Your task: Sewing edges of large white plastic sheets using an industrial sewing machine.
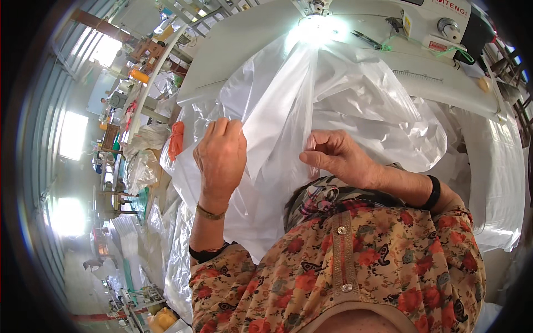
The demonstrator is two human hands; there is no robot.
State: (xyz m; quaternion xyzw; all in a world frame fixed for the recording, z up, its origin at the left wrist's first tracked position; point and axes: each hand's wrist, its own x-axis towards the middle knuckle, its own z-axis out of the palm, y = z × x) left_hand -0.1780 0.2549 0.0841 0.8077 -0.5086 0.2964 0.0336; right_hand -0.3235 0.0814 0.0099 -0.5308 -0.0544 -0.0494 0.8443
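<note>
A large sheet of translucent white plastic film (277, 122) runs from under the bright lamp of the sewing machine (427, 22) down over the table edge to my lap. My left hand (221, 158) is closed in a fist at the sheet's left part, fingers curled over the film. My right hand (344, 158) is closed in a pinch on a gathered edge of the film, right of the middle. Between my hands the film hangs in long folds toward the needle area, where glare hides the detail.
Thread snips (366, 40) with a green cord lie on the table (244, 44) right of the lamp. More film (494, 177) hangs over the right side. An orange twine bundle (176, 141) is left of my left hand. Other work tables and machines stand farther left.
</note>
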